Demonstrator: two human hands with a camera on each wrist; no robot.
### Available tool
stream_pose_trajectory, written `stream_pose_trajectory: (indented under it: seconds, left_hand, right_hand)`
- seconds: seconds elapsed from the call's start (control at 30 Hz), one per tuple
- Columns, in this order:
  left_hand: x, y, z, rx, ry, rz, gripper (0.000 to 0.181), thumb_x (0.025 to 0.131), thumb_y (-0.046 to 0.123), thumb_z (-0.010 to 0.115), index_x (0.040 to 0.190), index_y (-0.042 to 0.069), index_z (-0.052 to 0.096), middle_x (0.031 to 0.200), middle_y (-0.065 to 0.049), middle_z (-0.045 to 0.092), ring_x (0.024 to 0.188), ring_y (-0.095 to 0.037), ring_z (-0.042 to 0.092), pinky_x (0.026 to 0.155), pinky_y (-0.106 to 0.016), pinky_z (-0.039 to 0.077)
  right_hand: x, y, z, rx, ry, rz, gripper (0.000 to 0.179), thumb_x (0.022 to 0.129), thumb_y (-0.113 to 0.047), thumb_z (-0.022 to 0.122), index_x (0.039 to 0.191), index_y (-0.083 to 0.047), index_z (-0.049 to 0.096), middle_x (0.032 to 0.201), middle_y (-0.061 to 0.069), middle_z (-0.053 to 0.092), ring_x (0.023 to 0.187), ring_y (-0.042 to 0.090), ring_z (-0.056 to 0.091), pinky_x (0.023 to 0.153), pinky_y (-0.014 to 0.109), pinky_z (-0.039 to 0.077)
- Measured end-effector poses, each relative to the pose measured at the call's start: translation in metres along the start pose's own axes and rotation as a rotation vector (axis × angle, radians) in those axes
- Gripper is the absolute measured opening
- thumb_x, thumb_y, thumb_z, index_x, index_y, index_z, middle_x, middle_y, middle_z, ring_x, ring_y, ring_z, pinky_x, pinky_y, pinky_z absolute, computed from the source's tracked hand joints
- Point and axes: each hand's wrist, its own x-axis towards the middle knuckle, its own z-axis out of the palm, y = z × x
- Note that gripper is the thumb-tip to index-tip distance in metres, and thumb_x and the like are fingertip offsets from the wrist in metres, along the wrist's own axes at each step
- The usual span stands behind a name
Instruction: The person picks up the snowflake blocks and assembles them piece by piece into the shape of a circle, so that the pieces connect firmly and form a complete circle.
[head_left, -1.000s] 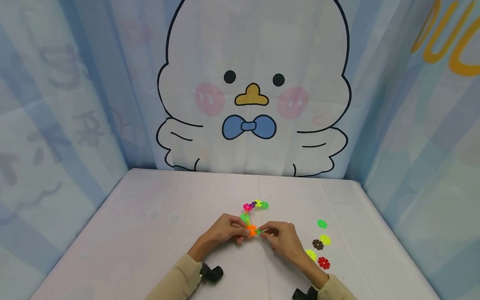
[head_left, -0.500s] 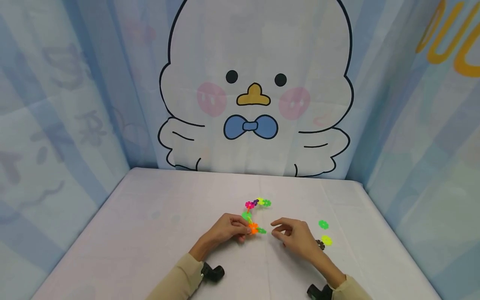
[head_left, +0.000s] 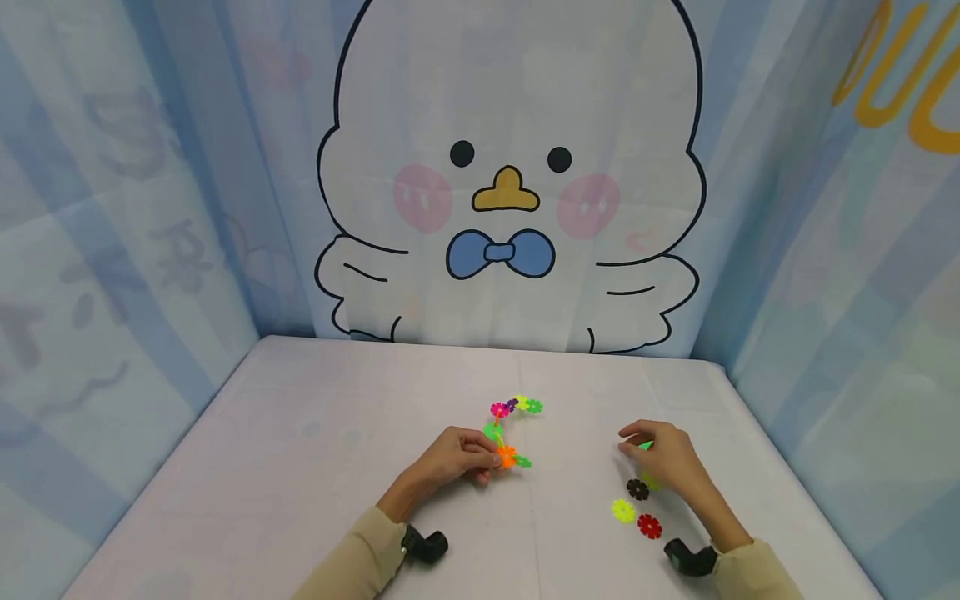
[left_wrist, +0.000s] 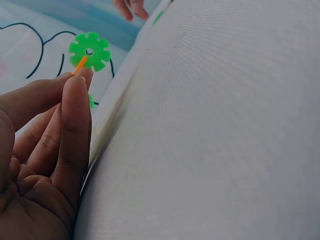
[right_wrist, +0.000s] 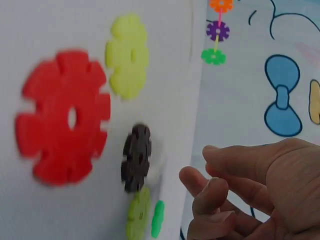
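Note:
My left hand (head_left: 459, 458) pinches an orange notched snowflake disc (head_left: 507, 456) between thumb and fingers. That disc belongs to a curved chain of linked discs, with a green disc (head_left: 522, 461) at its near end and a pink disc (head_left: 498, 409) farther back. In the left wrist view the orange disc (left_wrist: 80, 65) shows edge-on, slotted to the green disc (left_wrist: 89, 51). Over at the right, my right hand (head_left: 667, 454) hovers over a loose green disc (head_left: 645, 446), partly hiding it. Its fingers are loosely bent, thumb and index apart, holding nothing in the right wrist view.
Other loose discs lie below the right hand on the white table (head_left: 315, 467): a dark brown disc (head_left: 637, 489), a yellow disc (head_left: 623, 511), a red disc (head_left: 649, 526) and a half-covered yellow disc (head_left: 650, 482). A printed cloth (head_left: 510, 308) hangs behind the table.
My right hand let go of the green disc at the chain's near end and moved right, over the loose discs. The left hand keeps its pinch on the orange disc, almost still.

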Motion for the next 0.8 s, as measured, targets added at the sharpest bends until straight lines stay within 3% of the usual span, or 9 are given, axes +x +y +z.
stream_pose_trajectory:
  seconds: [0.13, 0.23, 0.57, 0.8]
  left_hand:
    - [0.0, 0.0, -0.001, 0.001, 0.001, 0.001, 0.017, 0.096, 0.009, 0.076, 0.106, -0.004, 0.073, 0.09, -0.013, 0.081, 0.063, -0.009, 0.068, 0.067, -0.022, 0.061]
    - [0.0, -0.001, -0.002, -0.005, -0.004, 0.007, 0.018, 0.096, 0.009, 0.076, 0.107, -0.004, 0.073, 0.09, -0.014, 0.081, 0.064, -0.008, 0.069, 0.067, -0.022, 0.061]
    - [0.001, 0.0, -0.002, -0.006, -0.017, 0.006, 0.019, 0.095, 0.01, 0.078, 0.107, -0.004, 0.073, 0.091, -0.014, 0.081, 0.064, -0.008, 0.069, 0.067, -0.023, 0.062]
    - [0.0, 0.0, -0.003, -0.004, -0.019, -0.002, 0.019, 0.095, 0.01, 0.077, 0.108, -0.004, 0.074, 0.09, -0.013, 0.081, 0.063, -0.008, 0.069, 0.067, -0.023, 0.061]
  right_hand:
    - [0.006, 0.018, -0.009, -0.039, 0.033, 0.025, 0.024, 0.095, -0.017, 0.077, 0.114, -0.002, 0.077, 0.107, 0.02, 0.079, 0.101, 0.037, 0.069, 0.085, 0.053, 0.059]
    - [0.008, 0.026, -0.013, -0.055, 0.043, 0.046, 0.026, 0.095, -0.017, 0.076, 0.113, 0.0, 0.076, 0.106, 0.022, 0.078, 0.105, 0.043, 0.068, 0.089, 0.06, 0.056]
    - [0.017, 0.037, -0.016, -0.056, -0.02, 0.127, 0.034, 0.092, -0.022, 0.078, 0.113, 0.005, 0.075, 0.106, 0.026, 0.074, 0.094, 0.034, 0.068, 0.081, 0.051, 0.059]
    - [0.018, 0.038, -0.015, -0.055, -0.046, 0.132, 0.038, 0.09, -0.022, 0.081, 0.113, 0.007, 0.074, 0.104, 0.025, 0.073, 0.093, 0.033, 0.065, 0.079, 0.048, 0.058]
